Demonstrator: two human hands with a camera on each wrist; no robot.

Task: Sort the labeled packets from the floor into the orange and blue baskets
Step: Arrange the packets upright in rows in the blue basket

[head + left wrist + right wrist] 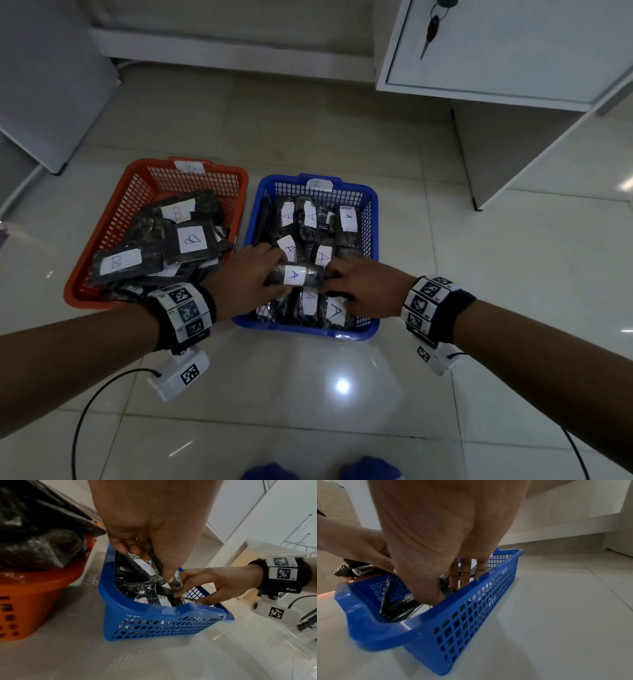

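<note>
A rolled dark packet labelled A [296, 274] is held just above the blue basket [374, 209], which has an A tag and several A packets in it. My left hand [270, 270] grips the packet's left end. My right hand [337, 275] pinches its right end. In the left wrist view my left fingers [169, 577] and my right hand [181, 588] meet on the packet [176, 582] over the blue basket [154, 615]. In the right wrist view my right hand [447, 592] reaches down inside the blue basket [471, 615]. The orange basket [102, 222] at the left holds several B packets [190, 240].
The baskets stand side by side on glossy white floor tiles [308, 394]. A white cabinet with keys [432, 29] in its door stands at the back right. White furniture [51, 85] is at the back left. Black cables [82, 411] trail from my wrists.
</note>
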